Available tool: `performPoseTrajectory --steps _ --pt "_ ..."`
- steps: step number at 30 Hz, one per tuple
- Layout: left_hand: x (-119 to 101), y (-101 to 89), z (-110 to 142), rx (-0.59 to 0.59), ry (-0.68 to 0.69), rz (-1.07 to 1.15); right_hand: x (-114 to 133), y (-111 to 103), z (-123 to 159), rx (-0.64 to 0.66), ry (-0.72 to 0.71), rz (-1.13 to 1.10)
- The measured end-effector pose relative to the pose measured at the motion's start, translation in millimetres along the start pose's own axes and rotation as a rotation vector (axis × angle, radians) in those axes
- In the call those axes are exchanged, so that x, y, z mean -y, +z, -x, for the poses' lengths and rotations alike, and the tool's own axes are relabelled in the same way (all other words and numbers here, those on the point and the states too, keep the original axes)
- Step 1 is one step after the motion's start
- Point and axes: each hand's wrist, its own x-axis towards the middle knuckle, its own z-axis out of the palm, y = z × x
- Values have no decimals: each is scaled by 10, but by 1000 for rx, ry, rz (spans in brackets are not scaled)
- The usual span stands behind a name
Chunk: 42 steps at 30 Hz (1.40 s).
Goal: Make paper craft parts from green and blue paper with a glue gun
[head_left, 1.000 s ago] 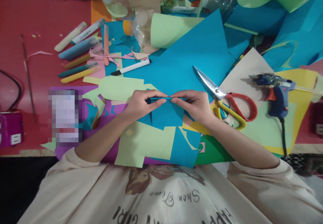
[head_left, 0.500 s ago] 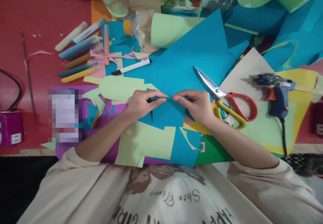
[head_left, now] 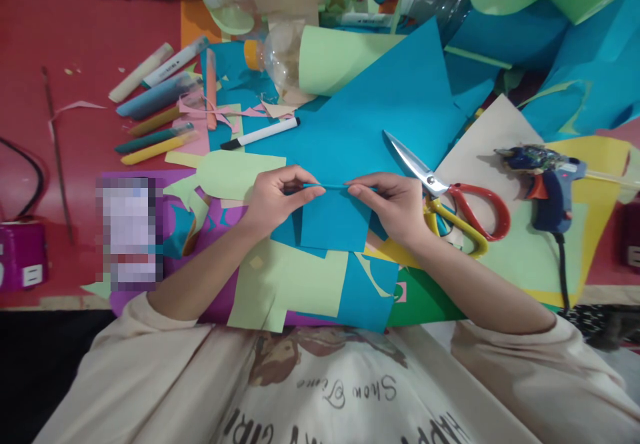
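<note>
My left hand [head_left: 277,197] and my right hand [head_left: 395,204] face each other over the middle of the table. Between their thumbs and fingers they pinch a thin blue paper edge [head_left: 334,186], which looks folded or rolled. A blue paper panel [head_left: 335,221] lies directly below it; I cannot tell whether it is the same piece. Right of my right hand, scissors [head_left: 433,181] with one red and one yellow handle lie with blades pointing away. A white marker with black ends [head_left: 260,133] rests on the large blue sheet [head_left: 370,117] beyond my hands.
Several markers [head_left: 155,101] lie at the left above a phone [head_left: 130,231]. A glue gun [head_left: 550,191] rests at the right, its cord running to the near edge. Plastic bottles, one with an orange cap [head_left: 254,55], lie at the back. Green paper scraps [head_left: 290,277] lie nearest my body.
My hands have moved slightly apart, so a longer stretch of the blue paper edge shows between the fingertips. That edge sits a little farther from my body.
</note>
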Motion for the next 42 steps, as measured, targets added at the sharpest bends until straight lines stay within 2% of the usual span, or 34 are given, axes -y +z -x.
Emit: performPoseTrajectory --steps 10,13,17,19,26,30,42 --pt "-39 -21 9 -34 11 -59 1 -2 0 -19 -3 -13" --pt "-50 -32 23 25 38 -89 2 -8 1 4 -1 -9" --pt "-63 -36 37 164 66 -144 3 -3 14 68 -15 37" --pt "-57 -33 39 188 83 -168 3 4 19 82 -21 60" --pt "-40 -27 35 99 64 -190 -14 22 -6 54 -55 -89" --pt "-45 -26 29 77 68 -178 -19 16 -9 41 -47 -67" --pt "-42 -15 31 90 45 -196 8 34 -9 -37 -14 -57"
